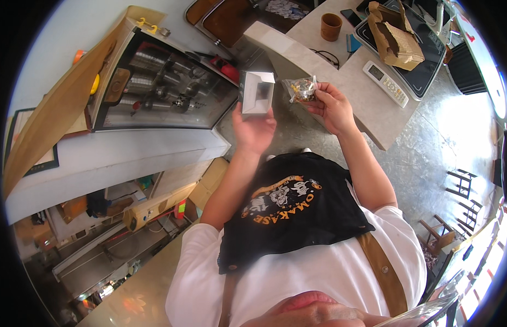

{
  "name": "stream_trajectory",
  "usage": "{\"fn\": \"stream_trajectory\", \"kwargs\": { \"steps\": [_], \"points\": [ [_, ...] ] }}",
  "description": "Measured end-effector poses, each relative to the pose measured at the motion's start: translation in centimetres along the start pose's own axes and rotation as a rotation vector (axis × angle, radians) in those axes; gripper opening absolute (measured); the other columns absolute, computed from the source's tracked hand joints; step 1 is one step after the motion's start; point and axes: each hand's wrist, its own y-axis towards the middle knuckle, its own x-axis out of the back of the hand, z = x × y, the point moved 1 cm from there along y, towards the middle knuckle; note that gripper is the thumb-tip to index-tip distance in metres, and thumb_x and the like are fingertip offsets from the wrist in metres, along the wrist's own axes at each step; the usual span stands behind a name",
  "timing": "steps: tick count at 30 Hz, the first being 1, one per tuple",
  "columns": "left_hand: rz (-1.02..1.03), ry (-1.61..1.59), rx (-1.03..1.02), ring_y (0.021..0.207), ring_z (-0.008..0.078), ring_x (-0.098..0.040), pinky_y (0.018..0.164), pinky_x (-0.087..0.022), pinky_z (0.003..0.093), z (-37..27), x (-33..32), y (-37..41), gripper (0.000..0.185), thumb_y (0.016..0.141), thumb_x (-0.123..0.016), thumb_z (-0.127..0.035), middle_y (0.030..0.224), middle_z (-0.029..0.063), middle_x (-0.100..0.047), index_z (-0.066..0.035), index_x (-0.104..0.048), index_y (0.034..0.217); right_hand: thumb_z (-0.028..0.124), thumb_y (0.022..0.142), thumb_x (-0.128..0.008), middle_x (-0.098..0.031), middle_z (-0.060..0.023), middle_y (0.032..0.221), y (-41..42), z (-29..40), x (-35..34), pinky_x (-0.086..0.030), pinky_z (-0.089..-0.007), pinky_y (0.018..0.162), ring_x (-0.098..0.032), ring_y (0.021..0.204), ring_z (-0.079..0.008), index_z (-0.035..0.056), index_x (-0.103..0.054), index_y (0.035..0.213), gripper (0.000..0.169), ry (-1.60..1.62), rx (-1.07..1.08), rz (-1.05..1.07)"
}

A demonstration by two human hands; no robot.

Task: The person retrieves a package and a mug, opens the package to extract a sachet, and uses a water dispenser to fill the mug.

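Observation:
My left hand point(255, 128) holds a small white cardboard box point(257, 93) from below. Its near end is open, and the inside looks hollow and grey; whether anything sits deep within I cannot tell. In my right hand point(333, 107) a small clear plastic packet point(302, 89) is pinched between thumb and fingers. The packet contains bits of yellow, orange and dark colour, too small to name. Box and packet are held apart at about the same height, the packet to the right of the box.
At right stands a counter point(362, 88) with an air-conditioner remote point(385, 83), a brown cup point(331, 27), a phone point(351, 18) and a torn cardboard box point(394, 43) on a black glass-topped appliance point(431, 61). A glass-fronted cabinet point(167, 81) is at left. Wooden stools point(437, 233) stand far right.

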Motion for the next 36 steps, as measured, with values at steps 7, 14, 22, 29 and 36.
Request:
{"fn": "stream_trajectory", "kwargs": {
  "steps": [7,14,22,29,36],
  "points": [
    [-0.038,-0.004,-0.019,0.093,0.0241,-0.068,0.071,-0.049,0.0322,-0.1,0.4,-0.4,0.049,0.096,-0.054,-0.051,0.109,0.0108,-0.07,-0.012,-0.065,0.122,0.013,0.104,-0.051,-0.07,-0.0092,0.113,0.2,-0.2,0.2,-0.055,-0.0274,0.076,-0.071,0.098,-0.0195,0.0057,-0.057,0.117,0.016,0.0,-0.026,-0.002],
    [-0.079,-0.027,-0.035,0.092,0.025,-0.068,0.071,-0.048,0.0323,-0.5,1.6,-0.9,0.049,0.096,-0.052,-0.05,0.111,0.013,-0.069,-0.011,-0.065,0.123,0.012,0.103,-0.052,-0.067,-0.0079,0.113,0.3,-0.6,0.0,-0.054,-0.0287,0.077,-0.07,0.098,-0.02,0.005,-0.057,0.114,0.014,0.006,-0.01,0.003],
    [-0.086,-0.028,-0.05,0.093,0.0247,-0.068,0.07,-0.048,0.032,-0.5,1.7,-1.5,0.048,0.096,-0.053,-0.05,0.111,0.0113,-0.07,-0.011,-0.065,0.122,0.013,0.102,-0.055,-0.067,-0.0076,0.112,0.2,-0.9,-0.2,-0.055,-0.0304,0.078,-0.068,0.1,-0.0197,0.0052,-0.058,0.114,0.015,0.004,-0.005,0.007],
    [-0.073,-0.038,-0.048,0.094,0.0237,-0.068,0.07,-0.048,0.0318,-0.5,1.8,-1.7,0.047,0.097,-0.052,-0.049,0.11,0.0096,-0.07,-0.011,-0.065,0.122,0.012,0.101,-0.056,-0.066,-0.0073,0.112,0.1,-1.3,-0.3,-0.056,-0.0317,0.08,-0.066,0.101,-0.0188,0.0055,-0.059,0.113,0.014,-0.002,0.02,0.017],
    [-0.076,-0.038,-0.039,0.095,0.0233,-0.067,0.07,-0.048,0.0317,-0.5,2.2,-1.7,0.048,0.097,-0.052,-0.051,0.111,0.0087,-0.07,-0.012,-0.065,0.122,0.012,0.102,-0.055,-0.066,-0.0074,0.112,-0.2,-1.4,-0.4,-0.056,-0.0336,0.082,-0.066,0.102,-0.0199,0.0061,-0.058,0.113,0.013,0.017,0.004,0.022]
  ]
}}
